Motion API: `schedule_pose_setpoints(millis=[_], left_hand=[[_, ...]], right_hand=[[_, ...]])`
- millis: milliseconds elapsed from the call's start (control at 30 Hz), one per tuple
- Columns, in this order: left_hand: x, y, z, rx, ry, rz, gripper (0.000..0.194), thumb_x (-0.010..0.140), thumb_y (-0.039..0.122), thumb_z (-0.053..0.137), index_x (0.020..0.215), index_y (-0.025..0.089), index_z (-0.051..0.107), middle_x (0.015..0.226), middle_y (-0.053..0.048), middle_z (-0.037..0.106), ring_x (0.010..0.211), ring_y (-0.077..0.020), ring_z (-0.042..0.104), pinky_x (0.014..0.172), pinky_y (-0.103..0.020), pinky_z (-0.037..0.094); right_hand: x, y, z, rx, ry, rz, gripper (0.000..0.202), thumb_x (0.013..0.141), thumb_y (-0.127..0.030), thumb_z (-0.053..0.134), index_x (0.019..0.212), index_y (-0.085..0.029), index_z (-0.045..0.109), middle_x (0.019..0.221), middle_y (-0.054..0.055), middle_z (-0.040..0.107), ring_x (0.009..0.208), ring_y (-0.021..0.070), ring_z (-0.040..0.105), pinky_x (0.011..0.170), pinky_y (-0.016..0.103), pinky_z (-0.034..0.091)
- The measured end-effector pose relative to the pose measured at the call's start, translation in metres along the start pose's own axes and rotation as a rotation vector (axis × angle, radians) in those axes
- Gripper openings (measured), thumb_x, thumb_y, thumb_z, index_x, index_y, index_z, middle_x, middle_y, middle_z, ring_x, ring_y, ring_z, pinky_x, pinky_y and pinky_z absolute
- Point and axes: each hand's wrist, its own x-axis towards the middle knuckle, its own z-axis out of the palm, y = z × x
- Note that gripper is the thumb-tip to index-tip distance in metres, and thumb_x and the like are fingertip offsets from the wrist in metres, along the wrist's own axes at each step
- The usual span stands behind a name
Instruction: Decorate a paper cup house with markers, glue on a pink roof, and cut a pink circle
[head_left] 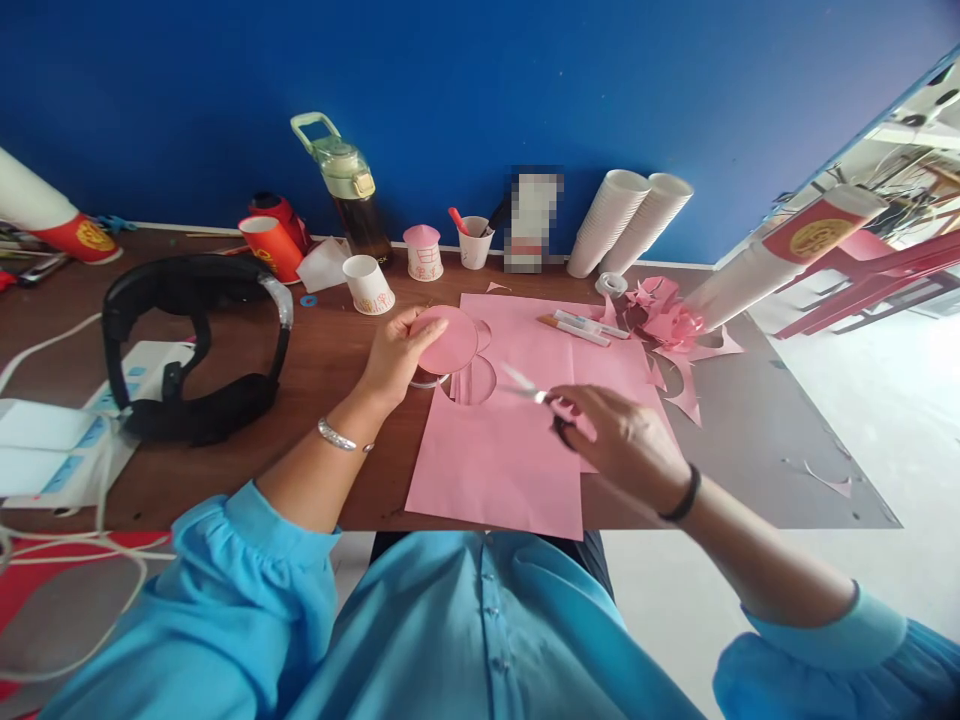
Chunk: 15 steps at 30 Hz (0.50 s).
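My left hand (397, 350) pinches a round pink paper disc (450, 342) by its left edge, above the table. In my right hand (619, 430) is a pair of scissors (529, 385), blades pointing left toward the disc but apart from it; motion blurs this hand a little. Pink paper sheets (495, 470) lie beneath both hands, with round holes cut in the nearer one. Part of a ring-shaped object shows under the disc, its kind unclear. Two white-barrelled markers (581, 328) rest on the sheets at the back right.
Along the blue wall stand a bottle (352, 190), a paper cup with a pink cone top (424, 252), a cup of pens (475, 243) and stacked paper cups (611, 220). Pink scraps (682, 385) lie right. A black headset (199, 345) and a power strip (112, 420) occupy the left.
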Motion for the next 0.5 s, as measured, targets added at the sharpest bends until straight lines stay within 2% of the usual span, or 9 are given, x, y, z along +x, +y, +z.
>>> schedule_pose_setpoints(millis=[67, 133, 267, 400, 500], left_hand=[[0.004, -0.003, -0.002, -0.048, 0.03, 0.0, 0.032, 0.072, 0.045, 0.084, 0.086, 0.018, 0.075, 0.082, -0.001, 0.07, 0.08, -0.016, 0.06, 0.073, -0.027, 0.046], [0.008, -0.006, -0.003, -0.08, 0.051, 0.01, 0.03, 0.071, 0.044, 0.085, 0.081, 0.017, 0.073, 0.077, 0.0, 0.067, 0.075, -0.0139, 0.057, 0.072, -0.026, 0.045], [0.011, -0.008, -0.005, -0.078, 0.065, 0.033, 0.03, 0.071, 0.043, 0.084, 0.073, 0.018, 0.067, 0.07, 0.002, 0.06, 0.068, -0.0118, 0.051, 0.067, -0.025, 0.041], [0.008, -0.005, -0.003, -0.044, 0.062, 0.015, 0.028, 0.072, 0.042, 0.082, 0.074, 0.018, 0.067, 0.069, 0.002, 0.059, 0.068, -0.0122, 0.051, 0.065, -0.025, 0.04], [0.007, -0.003, -0.003, -0.021, 0.064, 0.022, 0.026, 0.072, 0.04, 0.08, 0.077, 0.017, 0.07, 0.071, 0.002, 0.061, 0.07, -0.013, 0.052, 0.066, -0.025, 0.042]], right_hand=[[-0.011, -0.029, 0.002, 0.134, -0.02, -0.241, 0.026, 0.097, -0.02, 0.06, 0.123, -0.019, 0.064, 0.108, 0.007, 0.078, 0.093, 0.019, 0.073, 0.072, 0.03, 0.055], [-0.024, -0.053, 0.004, 0.113, -0.02, -0.345, 0.025, 0.097, -0.017, 0.057, 0.121, -0.016, 0.063, 0.098, 0.008, 0.075, 0.084, 0.021, 0.07, 0.066, 0.032, 0.053], [-0.038, -0.079, 0.011, 0.0, -0.022, -0.413, 0.021, 0.095, -0.009, 0.054, 0.111, -0.015, 0.066, 0.086, 0.006, 0.069, 0.075, 0.0218, 0.065, 0.059, 0.035, 0.045], [-0.039, -0.087, 0.014, -0.07, -0.072, -0.421, 0.021, 0.094, -0.008, 0.059, 0.112, -0.015, 0.066, 0.083, 0.005, 0.066, 0.073, 0.0208, 0.063, 0.058, 0.035, 0.041], [-0.041, -0.092, 0.013, -0.105, -0.046, -0.447, 0.026, 0.091, -0.006, 0.06, 0.116, -0.013, 0.066, 0.086, 0.006, 0.068, 0.077, 0.0207, 0.063, 0.06, 0.034, 0.04]])
